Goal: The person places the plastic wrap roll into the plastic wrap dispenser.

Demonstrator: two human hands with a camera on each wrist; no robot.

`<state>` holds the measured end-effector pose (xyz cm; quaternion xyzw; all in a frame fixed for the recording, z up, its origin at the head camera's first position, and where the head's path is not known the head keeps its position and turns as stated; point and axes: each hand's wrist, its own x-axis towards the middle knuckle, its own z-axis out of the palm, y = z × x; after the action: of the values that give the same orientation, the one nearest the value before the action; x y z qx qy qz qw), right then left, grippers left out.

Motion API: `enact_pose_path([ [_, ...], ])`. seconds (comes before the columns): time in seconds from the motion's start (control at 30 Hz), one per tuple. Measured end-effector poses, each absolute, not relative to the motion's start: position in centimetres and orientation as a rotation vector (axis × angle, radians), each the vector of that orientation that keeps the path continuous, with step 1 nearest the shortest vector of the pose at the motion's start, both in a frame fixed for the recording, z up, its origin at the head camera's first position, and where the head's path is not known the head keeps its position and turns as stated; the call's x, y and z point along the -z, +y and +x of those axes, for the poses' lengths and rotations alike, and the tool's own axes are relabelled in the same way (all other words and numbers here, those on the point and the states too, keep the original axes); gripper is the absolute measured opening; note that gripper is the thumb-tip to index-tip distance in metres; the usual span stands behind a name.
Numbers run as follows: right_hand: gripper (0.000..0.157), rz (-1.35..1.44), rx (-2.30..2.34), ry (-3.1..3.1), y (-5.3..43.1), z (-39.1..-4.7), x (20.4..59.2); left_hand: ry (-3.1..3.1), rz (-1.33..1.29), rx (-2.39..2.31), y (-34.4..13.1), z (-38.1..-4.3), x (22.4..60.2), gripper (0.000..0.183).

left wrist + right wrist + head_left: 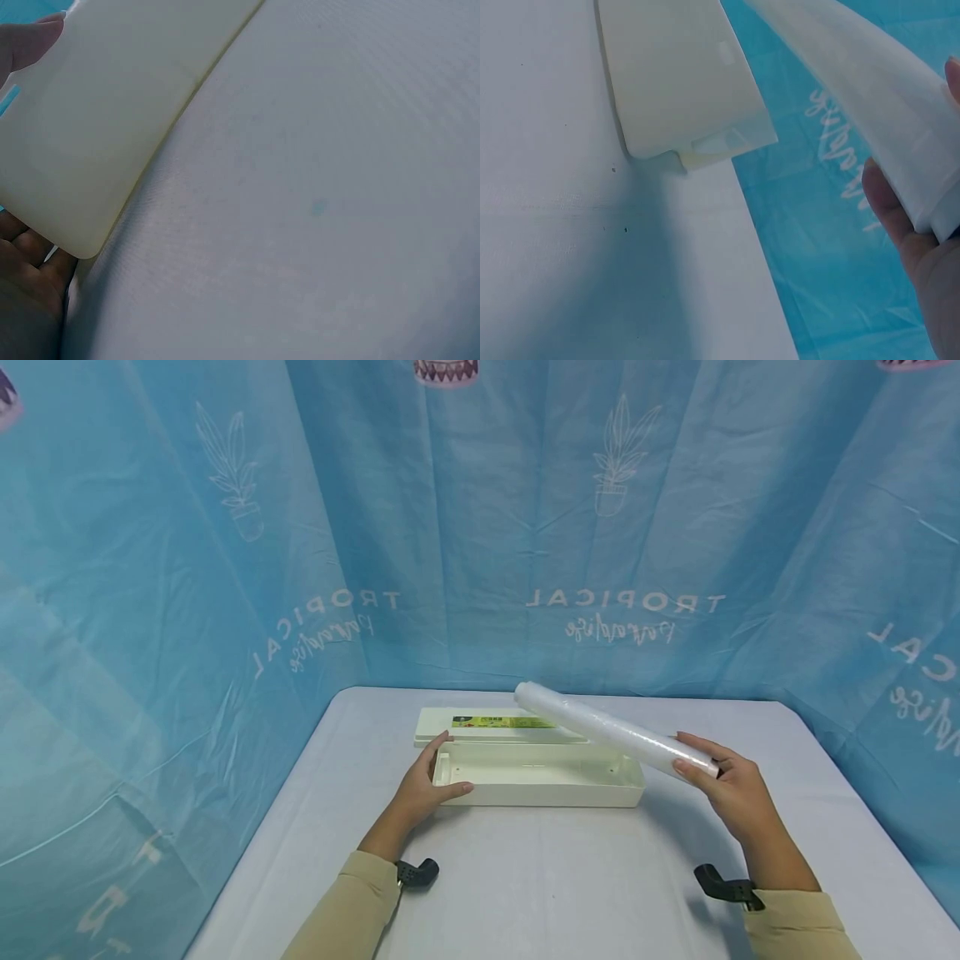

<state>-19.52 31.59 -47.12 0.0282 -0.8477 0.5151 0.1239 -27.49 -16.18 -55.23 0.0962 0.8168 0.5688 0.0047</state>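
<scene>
A long white plastic box (540,795) stands on the table with its top off, its inside bare. My left hand (423,785) grips its left end, thumb along the front wall and fingers round the back corner. In the left wrist view the thumb (34,43) lies over the box's front wall (112,135). Raised over the box's right end is a roll of clear plastic wrap (600,718), tilted with its left end higher. My right hand (738,789) holds the roll by its right end. The right wrist view shows the fingers round the roll (870,90).
Behind the box lies its white lid (432,724), bearing a green and yellow label (502,722). A white cloth (540,877) covers the table. Blue printed curtains (480,543) hang at the back and both sides.
</scene>
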Motion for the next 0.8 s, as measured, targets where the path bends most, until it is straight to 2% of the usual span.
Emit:
enact_pose_path([
  [0.8,0.061,0.080,-1.562,-2.470,31.26,-19.83,46.94,2.555,0.312,-1.780,-16.14,-27.27,54.95,0.111],
])
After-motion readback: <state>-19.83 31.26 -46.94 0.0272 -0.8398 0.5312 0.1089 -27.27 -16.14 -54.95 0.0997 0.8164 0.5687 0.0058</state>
